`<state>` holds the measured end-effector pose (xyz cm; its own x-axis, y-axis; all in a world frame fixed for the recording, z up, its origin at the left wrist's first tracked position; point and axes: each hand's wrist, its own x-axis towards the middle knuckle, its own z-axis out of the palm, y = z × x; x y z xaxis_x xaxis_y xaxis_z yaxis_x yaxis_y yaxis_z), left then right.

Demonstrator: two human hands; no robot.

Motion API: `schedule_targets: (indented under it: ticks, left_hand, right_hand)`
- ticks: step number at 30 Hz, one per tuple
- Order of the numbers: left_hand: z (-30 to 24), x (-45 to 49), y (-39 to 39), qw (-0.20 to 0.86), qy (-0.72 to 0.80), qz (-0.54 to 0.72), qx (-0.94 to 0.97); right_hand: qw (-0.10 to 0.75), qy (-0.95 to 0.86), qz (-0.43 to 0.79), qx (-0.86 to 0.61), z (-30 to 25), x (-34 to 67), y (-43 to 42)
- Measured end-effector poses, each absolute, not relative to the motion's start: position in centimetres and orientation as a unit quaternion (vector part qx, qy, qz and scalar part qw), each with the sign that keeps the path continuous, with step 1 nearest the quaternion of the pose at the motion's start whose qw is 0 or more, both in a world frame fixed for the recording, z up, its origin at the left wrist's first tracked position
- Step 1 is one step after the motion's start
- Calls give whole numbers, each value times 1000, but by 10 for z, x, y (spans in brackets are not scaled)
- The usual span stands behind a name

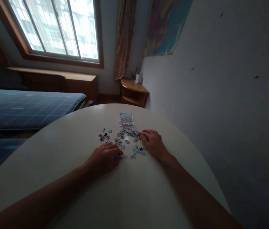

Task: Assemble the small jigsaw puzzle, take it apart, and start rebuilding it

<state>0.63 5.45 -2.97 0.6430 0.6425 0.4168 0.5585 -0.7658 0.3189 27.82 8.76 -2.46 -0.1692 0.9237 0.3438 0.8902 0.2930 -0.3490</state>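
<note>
Loose jigsaw pieces (131, 132) lie scattered in small groups on a pale round table (65, 152). At the near left side of them rests my left hand (104, 157), fingers bent, with a bluish jigsaw piece (115, 156) showing between thumb and fingertips. Another light blue piece (124, 156) lies just right of that thumb. My right hand (152, 142) is at the right of the pile, palm down, its fingers stretched out and their tips touching dark pieces. Below those fingertips sits a cluster of blue pieces (139, 149). Beyond the pile lies a small printed picture packet (126, 119).
A blue plaid mattress (29, 108) is to the left, past the table edge. A wooden corner shelf (133, 89) stands behind the table near a curtain (123, 41). The white wall (208, 95) runs close along the right side.
</note>
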Motion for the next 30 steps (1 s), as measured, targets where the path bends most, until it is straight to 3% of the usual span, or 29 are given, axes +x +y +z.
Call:
schedule_targets:
  ticks: [13, 22, 30]
  left_hand:
    - [-29, 6, 53, 87, 330, 260, 903]
    - [-21, 5, 47, 39, 339, 223, 913]
    - [2, 8, 21, -4, 384, 67, 921]
  right_hand:
    - [82, -701, 15, -708, 19, 204, 135]
    - [70, -696, 0, -715, 20, 201, 132]
    - [85, -706, -64, -700, 20, 199, 127]
